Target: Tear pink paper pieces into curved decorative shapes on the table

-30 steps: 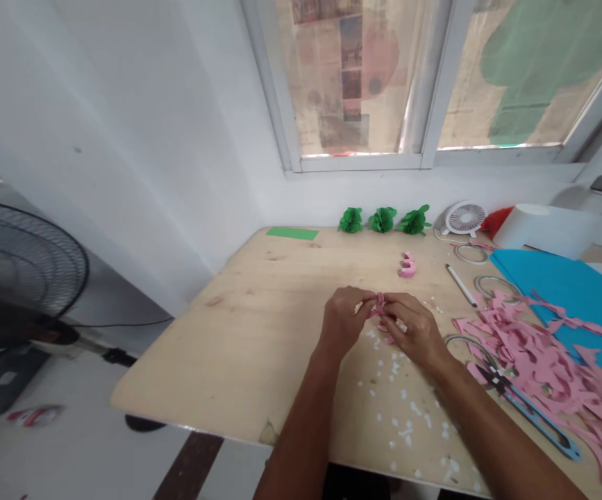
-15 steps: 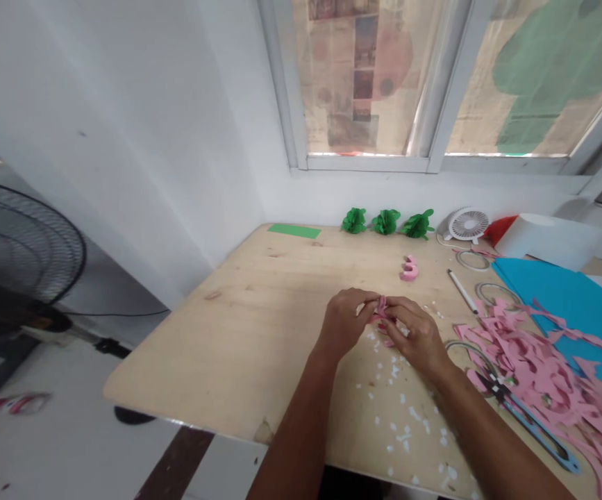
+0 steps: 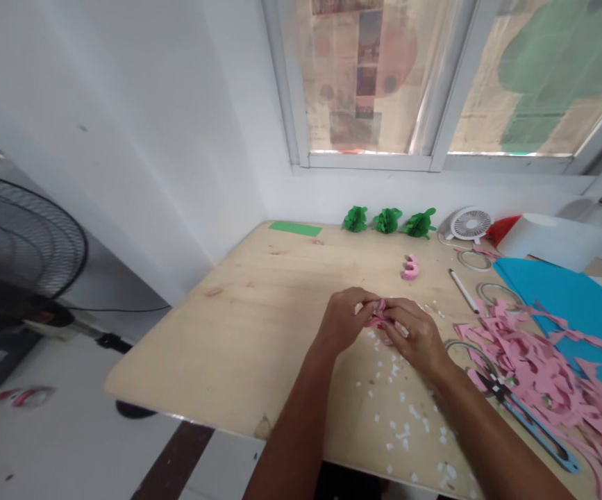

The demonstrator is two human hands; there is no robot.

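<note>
Between my two hands is a small pink paper piece, looped or curled, partly covered by the fingertips. My left hand pinches it from the left, and my right hand grips it from the right. Just under the fingers lie more pink bits, mostly hidden. A curled pink paper shape rests on the table beyond my right hand. Small white paper scraps are scattered on the wood below the hands.
On the wooden table, pink offcuts pile up at right beside blue-handled pliers, wire coils, a white pen and blue sheets. Green paper shapes, a green strip and a small fan line the back.
The pink paper between my fingers has shifted slightly, with a pink edge now showing lower left of the pinch. Both hands stay almost in place; the view has moved a little.
</note>
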